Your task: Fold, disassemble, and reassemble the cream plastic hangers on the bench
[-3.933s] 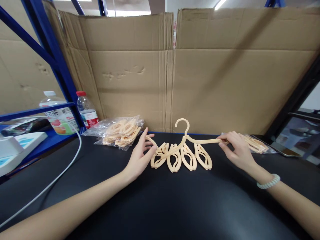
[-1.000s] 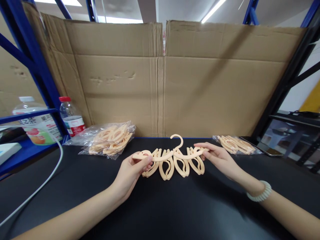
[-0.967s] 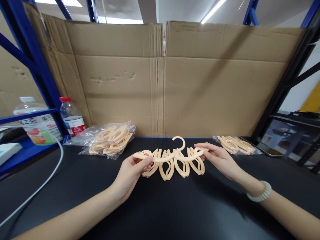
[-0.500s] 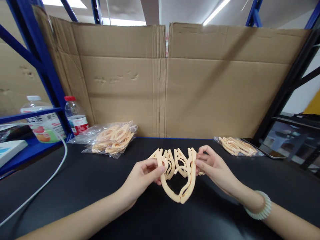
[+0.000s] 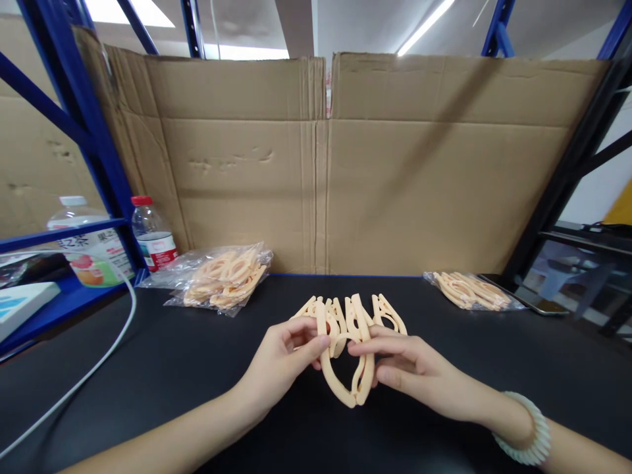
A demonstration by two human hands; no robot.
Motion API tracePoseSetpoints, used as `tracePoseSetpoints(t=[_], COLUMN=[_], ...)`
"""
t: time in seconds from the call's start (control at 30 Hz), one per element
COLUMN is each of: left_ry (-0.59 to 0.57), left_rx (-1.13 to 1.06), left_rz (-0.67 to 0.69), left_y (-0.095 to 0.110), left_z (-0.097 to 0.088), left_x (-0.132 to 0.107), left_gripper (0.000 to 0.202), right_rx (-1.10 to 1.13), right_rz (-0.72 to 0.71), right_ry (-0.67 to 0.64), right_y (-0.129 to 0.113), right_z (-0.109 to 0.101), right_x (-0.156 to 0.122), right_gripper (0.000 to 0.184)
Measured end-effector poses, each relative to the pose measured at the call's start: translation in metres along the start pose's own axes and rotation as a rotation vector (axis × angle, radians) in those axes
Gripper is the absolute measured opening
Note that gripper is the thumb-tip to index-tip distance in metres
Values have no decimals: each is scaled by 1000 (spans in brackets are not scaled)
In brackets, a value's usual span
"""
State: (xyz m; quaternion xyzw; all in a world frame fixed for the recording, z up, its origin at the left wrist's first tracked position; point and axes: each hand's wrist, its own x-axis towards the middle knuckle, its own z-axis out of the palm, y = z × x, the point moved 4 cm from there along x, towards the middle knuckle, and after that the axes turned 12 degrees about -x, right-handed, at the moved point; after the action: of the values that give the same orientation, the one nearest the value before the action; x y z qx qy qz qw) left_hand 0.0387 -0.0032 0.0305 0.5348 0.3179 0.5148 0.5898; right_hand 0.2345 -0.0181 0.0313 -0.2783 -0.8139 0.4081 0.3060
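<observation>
A cream plastic folding hanger (image 5: 366,380) is half folded, its two arms meeting at the bottom joint and a small hook curving between them. My left hand (image 5: 284,359) pinches its left arm between thumb and fingers. Against the right arm lies my right hand (image 5: 419,375), its fingers over the front and its thumb lower at the side. Behind, more cream folding hangers (image 5: 395,317) stand on the black table (image 5: 222,441), partly hidden by the held one and my hands.
A clear bag of hangers (image 5: 230,276) lies back left, and a flatter bag of hangers (image 5: 469,291) back right beside a phone (image 5: 540,303). Bottles (image 5: 157,245) stand left by the blue rack. A white cable (image 5: 106,352) crosses the left side; cardboard (image 5: 247,171) walls the back.
My right hand has moved left and slightly down, bringing the hanger's right arm closer to the left arm. The left hand keeps its hold. A standing hanger at right is more exposed.
</observation>
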Motion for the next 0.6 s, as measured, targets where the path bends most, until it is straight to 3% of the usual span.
tracePoseSetpoints(t=[0.23,0.4,0.6], left_ry=[-75,-60,-27], left_rx=[80,196,171], left_rz=[67,102,78], left_y=[1,0,1], left_z=[3,1,-1], left_x=[-4,-6,-2], left_gripper=[18,15,19], right_rx=[-22,-84,-142], right_rz=[40,7,-13], right_ry=[-21,-52,-56], right_y=[1,-1,-2], right_z=[3,9,7], right_x=[-3,-8,-9], right_gripper=[41,52,57])
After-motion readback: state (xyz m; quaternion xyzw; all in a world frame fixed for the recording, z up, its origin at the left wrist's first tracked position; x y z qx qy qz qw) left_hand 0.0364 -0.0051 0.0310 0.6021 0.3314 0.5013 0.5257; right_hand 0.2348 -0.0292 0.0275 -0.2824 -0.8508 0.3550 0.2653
